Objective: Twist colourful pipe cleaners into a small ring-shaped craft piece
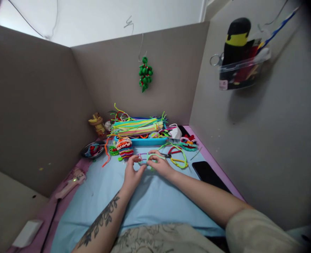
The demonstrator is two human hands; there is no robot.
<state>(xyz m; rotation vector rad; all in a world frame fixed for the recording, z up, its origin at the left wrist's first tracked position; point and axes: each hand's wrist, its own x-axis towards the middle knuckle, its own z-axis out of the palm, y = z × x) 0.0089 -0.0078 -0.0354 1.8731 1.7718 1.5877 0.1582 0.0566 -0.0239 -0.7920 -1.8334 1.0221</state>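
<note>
Both my hands work close together above the middle of the blue cloth, holding a small bent pipe cleaner piece (143,157) in purple and mint green. My left hand (133,172) pinches its left side between thumb and fingers. On the other side, my right hand (161,166) has thumb and fingertips closed on the mint green part. Just beyond the right hand lies a dark-tipped tool (167,155), partly hidden, beside red and yellow-green loops (182,164). A striped, orange-topped pipe cleaner figure (125,151) sits beyond my left hand.
Bundled pipe cleaners (136,127) fill a blue tray (147,142) at the back. A dark bowl (85,151) and pink glue gun (71,184) are left; a black phone (210,175) lies right. Grey partitions (171,52) enclose the table, with a clear wall holder (239,75).
</note>
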